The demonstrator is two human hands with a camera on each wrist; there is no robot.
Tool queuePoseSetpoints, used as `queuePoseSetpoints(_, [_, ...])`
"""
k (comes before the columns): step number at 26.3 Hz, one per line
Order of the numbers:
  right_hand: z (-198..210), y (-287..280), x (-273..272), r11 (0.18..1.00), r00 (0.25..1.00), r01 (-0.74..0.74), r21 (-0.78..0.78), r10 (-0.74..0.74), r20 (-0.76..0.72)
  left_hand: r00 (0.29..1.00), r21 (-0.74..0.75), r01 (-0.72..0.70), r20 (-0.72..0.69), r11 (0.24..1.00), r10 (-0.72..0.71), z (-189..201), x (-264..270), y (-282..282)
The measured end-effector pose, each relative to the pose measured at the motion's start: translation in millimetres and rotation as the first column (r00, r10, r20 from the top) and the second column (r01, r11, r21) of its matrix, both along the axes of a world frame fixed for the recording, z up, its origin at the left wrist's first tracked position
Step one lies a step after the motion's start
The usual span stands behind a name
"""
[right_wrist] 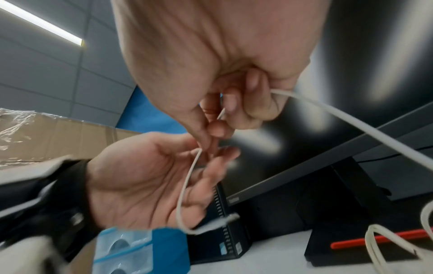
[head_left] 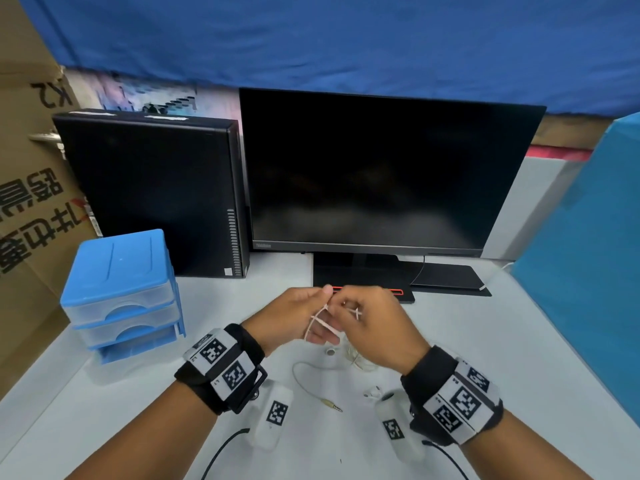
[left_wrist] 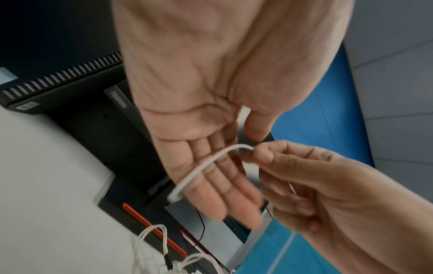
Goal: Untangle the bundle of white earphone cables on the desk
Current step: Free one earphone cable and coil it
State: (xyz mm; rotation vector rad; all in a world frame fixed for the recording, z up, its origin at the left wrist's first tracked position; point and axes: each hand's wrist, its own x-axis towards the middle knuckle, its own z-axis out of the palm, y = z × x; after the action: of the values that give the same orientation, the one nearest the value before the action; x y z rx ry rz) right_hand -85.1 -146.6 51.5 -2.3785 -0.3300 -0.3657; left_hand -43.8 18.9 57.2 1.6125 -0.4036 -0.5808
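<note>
A white earphone cable (head_left: 323, 322) is lifted above the pale desk (head_left: 502, 341), in front of the monitor stand. My left hand (head_left: 304, 313) has its fingers nearly straight, and a loop of cable (left_wrist: 206, 165) lies across them. My right hand (head_left: 353, 306) pinches the cable between thumb and forefinger (left_wrist: 260, 153). Its other fingers curl round a second strand (right_wrist: 328, 107). The rest of the tangle (head_left: 358, 358) lies on the desk under the hands. An earbud (head_left: 330, 351), another earbud (head_left: 372, 393) and the gold jack plug (head_left: 330, 405) also lie there.
A dark monitor (head_left: 381, 168) with its black stand base (head_left: 363, 275) is just behind the hands. A black computer tower (head_left: 152, 195) and a blue drawer unit (head_left: 121, 289) stand to the left. Cardboard boxes (head_left: 27, 202) line the left edge, a blue panel (head_left: 588, 271) the right.
</note>
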Motion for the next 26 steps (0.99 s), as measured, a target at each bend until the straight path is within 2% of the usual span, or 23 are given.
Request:
queuePoseSetpoints(3, [9.9,-14.1,10.5,0.991,0.990,0.113,0.066,-0.118,0.083,1.000,-0.003,0.007,0.025,1.000,-0.007,-7.0,-6.0,4.5])
queuePoseSetpoints(6, [13.0,-31.7,21.3,0.961,0.965,0.220,0.167,-0.239,0.105,1.000,-0.026,0.006,0.028,1.000,-0.005,-12.2,-8.7,7.7])
queuePoseSetpoints(9, [9.9,-38.5,30.5,0.950,0.951,0.256,0.180,-0.281,0.133,0.999,-0.107,0.021,-0.027,0.994,-0.024,-15.5,-12.5,5.6])
queuePoseSetpoints(12, [-2.8,-38.0,38.8,0.945,0.946,0.276,0.178,-0.299,0.122,0.994,-0.161,-0.077,-0.094,0.984,0.062,-12.4,-17.4,-0.6])
queuePoseSetpoints(14, [-14.8,-34.0,38.6,0.961,0.966,0.237,0.140,-0.249,0.071,0.990,-0.228,-0.104,-0.118,0.968,0.078,-8.9,-18.9,-4.8])
queuePoseSetpoints(15, [-20.7,-30.0,34.6,0.979,0.984,0.177,0.098,-0.178,0.003,0.990,-0.280,-0.106,-0.123,0.954,0.074,-6.6,-18.7,-6.5])
queuePoseSetpoints(17, [-26.1,-15.7,16.6,1.000,0.983,0.003,0.003,-0.003,-0.181,0.986,-0.391,-0.143,-0.136,0.909,0.096,-3.0,-14.3,-8.2])
queuePoseSetpoints(19, [-24.9,0.9,-5.0,0.987,0.954,-0.152,-0.044,0.135,-0.269,0.978,-0.447,-0.206,-0.135,0.871,0.162,-3.8,-5.9,-5.7])
queuePoseSetpoints(21, [-14.9,10.2,-21.2,0.970,0.946,-0.229,-0.081,0.203,-0.251,0.967,-0.413,-0.246,-0.046,0.877,0.250,-10.8,1.7,-2.5])
queuePoseSetpoints(23, [1.6,9.5,-31.5,0.963,0.936,-0.260,-0.077,0.232,-0.264,0.939,-0.307,-0.272,0.123,0.912,0.322,-20.0,4.9,-0.6])
queuePoseSetpoints(26, [31.3,1.2,-35.6,0.966,0.954,-0.255,-0.036,0.245,-0.172,0.921,-0.224,-0.209,0.281,0.952,0.269,-25.8,-1.4,-1.8])
